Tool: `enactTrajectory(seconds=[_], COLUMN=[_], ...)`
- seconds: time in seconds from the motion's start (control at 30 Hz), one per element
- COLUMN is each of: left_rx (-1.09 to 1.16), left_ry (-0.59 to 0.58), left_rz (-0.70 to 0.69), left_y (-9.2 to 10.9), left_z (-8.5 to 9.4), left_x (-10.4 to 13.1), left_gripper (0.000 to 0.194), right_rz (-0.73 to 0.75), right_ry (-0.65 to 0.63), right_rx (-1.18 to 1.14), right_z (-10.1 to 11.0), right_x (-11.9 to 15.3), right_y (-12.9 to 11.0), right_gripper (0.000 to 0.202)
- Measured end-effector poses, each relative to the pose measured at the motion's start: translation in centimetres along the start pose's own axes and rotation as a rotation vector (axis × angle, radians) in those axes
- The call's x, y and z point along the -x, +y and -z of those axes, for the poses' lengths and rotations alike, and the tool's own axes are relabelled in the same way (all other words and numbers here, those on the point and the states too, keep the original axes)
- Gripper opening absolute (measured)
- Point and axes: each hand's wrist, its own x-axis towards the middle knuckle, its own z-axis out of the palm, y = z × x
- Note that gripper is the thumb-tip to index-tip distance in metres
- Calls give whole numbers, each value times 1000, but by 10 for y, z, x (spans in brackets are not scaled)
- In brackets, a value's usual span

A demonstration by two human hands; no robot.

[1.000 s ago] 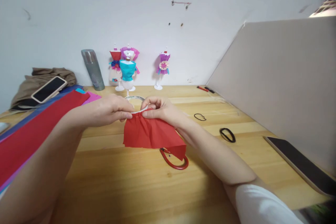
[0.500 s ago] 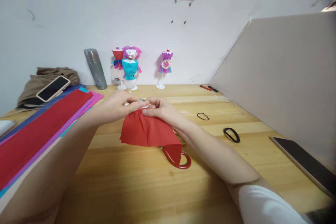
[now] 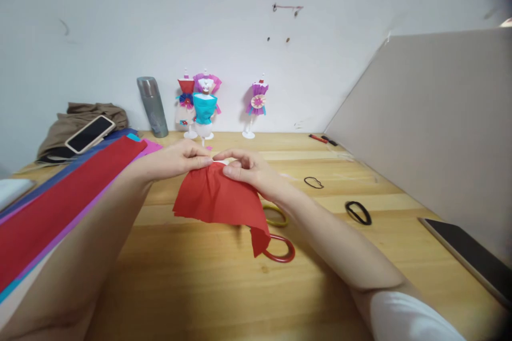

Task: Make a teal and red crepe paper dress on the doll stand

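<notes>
Red sheet material (image 3: 220, 197) hangs from both hands above the wooden table, its upper edge gathered into pleats. My left hand (image 3: 180, 160) pinches that edge at its left part. Thumb and fingers of my right hand (image 3: 250, 170) are closed on the gathered edge a little to the right. A small white piece (image 3: 222, 162) shows between the hands at the top of the pleats. Behind and below the red sheet, scissors with a red handle loop (image 3: 282, 249) lie on the table, partly hidden. A yellow loop (image 3: 277, 216) lies beside them.
Dressed miniature mannequins (image 3: 205, 109) and a grey bottle (image 3: 152, 106) stand by the wall. Coloured strips (image 3: 72, 192) and a phone (image 3: 91, 134) on brown cloth are at left. Black bands (image 3: 359, 213) and a dark tablet (image 3: 468, 256) lie at right.
The red sheet has swung slightly left and spread, uncovering more of the yellow loop. My fingertips have shifted along its gathered edge. The whole view has moved a little.
</notes>
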Motion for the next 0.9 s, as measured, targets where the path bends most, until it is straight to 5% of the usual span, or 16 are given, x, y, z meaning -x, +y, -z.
enactTrajectory(seconds=[0.13,0.43,0.7,0.9], left_rx=[-27,-215,-311,-321], left_ry=[20,188,215,209], left_rz=[20,-38,-88,-145], left_y=[-3,1,0,4], left_z=[1,1,-4,-7], left_x=[1,2,2,-1], left_gripper=[37,42,40,41], right_rz=[13,233,120,212], right_ry=[38,347,243,221], right_rx=[79,435,305,244], right_z=[-3,-6,0,-6], right_x=[4,4,-2,0], right_y=[-3,-4,-2,0], right_gripper=[49,25,21,16])
